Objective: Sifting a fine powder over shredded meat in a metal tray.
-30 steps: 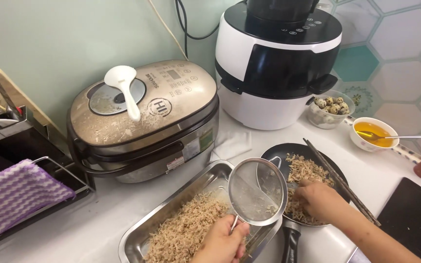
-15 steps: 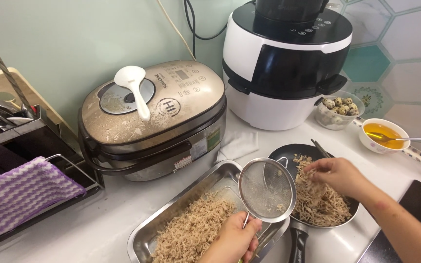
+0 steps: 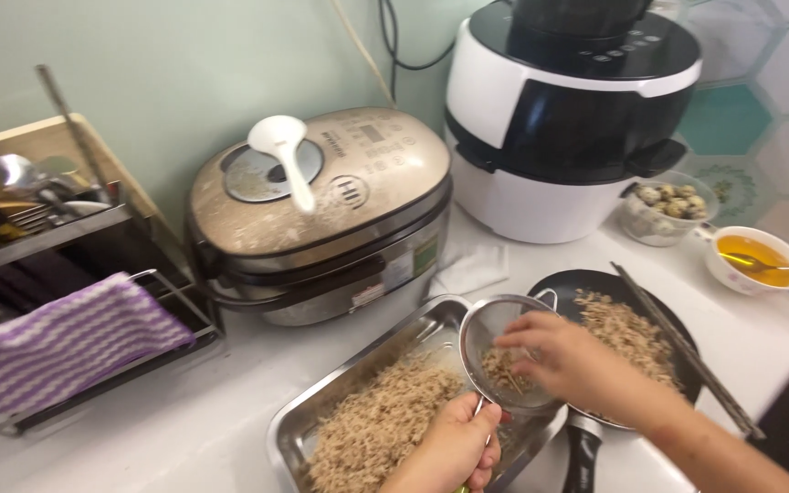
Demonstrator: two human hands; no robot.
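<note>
- Steel mesh sieve [image 3: 504, 361]: my left hand [image 3: 449, 447] is wrapped around its handle and holds it over the far end of a metal tray [image 3: 299, 429], beside a black pan [image 3: 632, 342].
- My right hand [image 3: 563, 351] reaches into the sieve, fingers loosely curled over a clump of brown shredded food [image 3: 504, 370]; I cannot tell if they pinch any.
- More shreds lie heaped in the tray and in the pan.
- Risk, as I judge it: the sieve sits over the gap between tray and pan, so pressing hard could tip it and scatter shreds onto the white worktop [image 3: 221, 402].
- Chopsticks [image 3: 682, 351] lie across the pan's rim by my right forearm; a nudge could knock them off.
- A rice cooker [image 3: 321, 215] stands beyond.
</note>
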